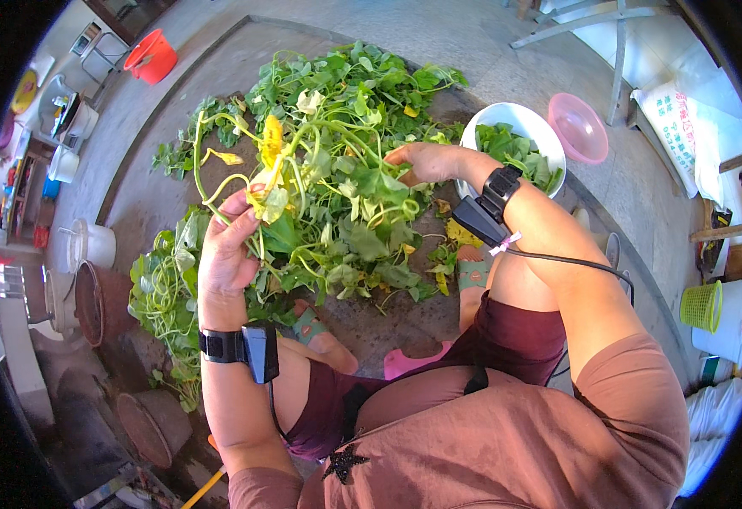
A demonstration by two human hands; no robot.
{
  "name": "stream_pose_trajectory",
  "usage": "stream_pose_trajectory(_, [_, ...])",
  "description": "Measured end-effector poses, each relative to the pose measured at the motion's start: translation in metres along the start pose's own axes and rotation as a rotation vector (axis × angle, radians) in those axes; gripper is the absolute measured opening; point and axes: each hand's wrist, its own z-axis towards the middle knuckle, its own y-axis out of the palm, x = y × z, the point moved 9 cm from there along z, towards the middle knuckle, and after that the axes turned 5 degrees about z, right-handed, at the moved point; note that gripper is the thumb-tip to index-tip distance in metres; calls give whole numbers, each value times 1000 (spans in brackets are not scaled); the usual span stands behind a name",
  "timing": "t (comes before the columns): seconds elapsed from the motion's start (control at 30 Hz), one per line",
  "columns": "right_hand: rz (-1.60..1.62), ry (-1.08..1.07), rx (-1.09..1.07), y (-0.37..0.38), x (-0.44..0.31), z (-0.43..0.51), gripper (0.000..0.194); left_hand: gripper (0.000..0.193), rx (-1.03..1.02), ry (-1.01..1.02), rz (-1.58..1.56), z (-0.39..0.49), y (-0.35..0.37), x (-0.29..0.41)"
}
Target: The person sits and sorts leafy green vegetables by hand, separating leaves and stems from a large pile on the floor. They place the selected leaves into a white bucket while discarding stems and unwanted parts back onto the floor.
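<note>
A large heap of leafy green vines (345,254) lies on the floor between and beyond my feet. My left hand (234,238) pinches a pale green vine stem (202,172) with yellowed leaves at its top, raised over the heap's left part. My right hand (425,164) is at the heap's right side, its fingers bent and partly behind leaves; whether they grip a stem does not show. Just right of that hand stands a white bucket (546,140) holding picked green leaves (514,149). A second pile of vines (170,305) lies left of my left hand.
A pink plastic basin (577,127) is beside the white bucket. A red bucket (151,56) stands far left. Brown tubs (94,305) and a white bucket (94,245) line the left side. At right are a green basket (702,307) and a white sack (670,137).
</note>
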Motion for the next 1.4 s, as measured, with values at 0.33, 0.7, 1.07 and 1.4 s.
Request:
stream_pose_trajectory(0.33, [885,86,-60,10,-32,-10,28,30,211,12,185,9,-23,-11])
stream_pose_trajectory(0.7, [201,-31,397,2,-76,-11,37,55,143,-52,629,27,27,-56])
stream_pose_trajectory(1.07, [104,-311,309,2,-95,-21,35,41,156,-26,978,38,29,-58])
stream_pose_trajectory(1.4, [253,-166,694,-73,-74,-57,18,17,274,106,134,24,-10,-22])
